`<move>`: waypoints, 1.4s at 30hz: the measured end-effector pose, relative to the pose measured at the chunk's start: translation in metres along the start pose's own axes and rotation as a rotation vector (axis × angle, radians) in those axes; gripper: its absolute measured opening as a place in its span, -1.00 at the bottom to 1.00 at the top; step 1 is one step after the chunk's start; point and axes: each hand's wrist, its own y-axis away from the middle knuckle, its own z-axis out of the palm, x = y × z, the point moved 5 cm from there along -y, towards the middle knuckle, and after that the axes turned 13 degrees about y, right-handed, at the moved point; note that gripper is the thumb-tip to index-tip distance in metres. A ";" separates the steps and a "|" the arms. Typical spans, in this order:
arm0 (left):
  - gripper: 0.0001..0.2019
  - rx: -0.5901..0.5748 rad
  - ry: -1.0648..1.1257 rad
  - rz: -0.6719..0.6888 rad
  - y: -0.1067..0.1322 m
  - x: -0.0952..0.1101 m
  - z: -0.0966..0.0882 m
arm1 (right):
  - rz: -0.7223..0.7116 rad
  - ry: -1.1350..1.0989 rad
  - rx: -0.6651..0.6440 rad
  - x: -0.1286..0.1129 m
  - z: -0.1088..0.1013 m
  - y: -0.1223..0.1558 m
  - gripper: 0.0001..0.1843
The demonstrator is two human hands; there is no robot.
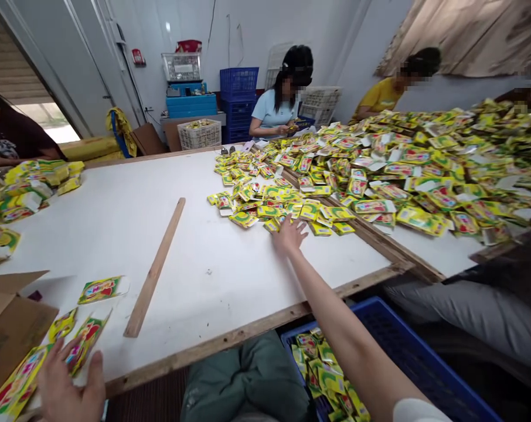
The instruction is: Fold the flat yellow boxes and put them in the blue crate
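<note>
My right hand (289, 234) is stretched far out over the white table (204, 258), fingers spread and resting at the near edge of a big heap of yellow-green packets (292, 199). It holds nothing. My left hand (67, 384) lies at the near left edge, fingers flat on a few loose packets (83, 340) that fan out towards a cardboard box (10, 328). One more single packet (102, 289) lies just beyond them.
A wooden slat (156, 265) lies diagonally on the table. A blue crate (406, 357) holding packets sits below the table edge at my right. Other people sit at the far side (278, 105), at the left and close at the right (489, 305). More packets are piled at the left (28, 187).
</note>
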 end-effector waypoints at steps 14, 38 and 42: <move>-0.13 -0.793 0.399 0.305 0.012 0.206 0.196 | -0.986 -0.160 -0.007 -0.025 -0.039 0.187 -0.49; -0.35 -0.376 0.634 0.197 0.051 0.196 0.205 | -0.354 -1.153 -0.014 -0.016 0.023 0.200 -0.66; -0.26 -0.536 0.606 0.035 0.055 0.196 0.212 | -0.310 -0.965 0.125 -0.011 0.018 0.201 -0.70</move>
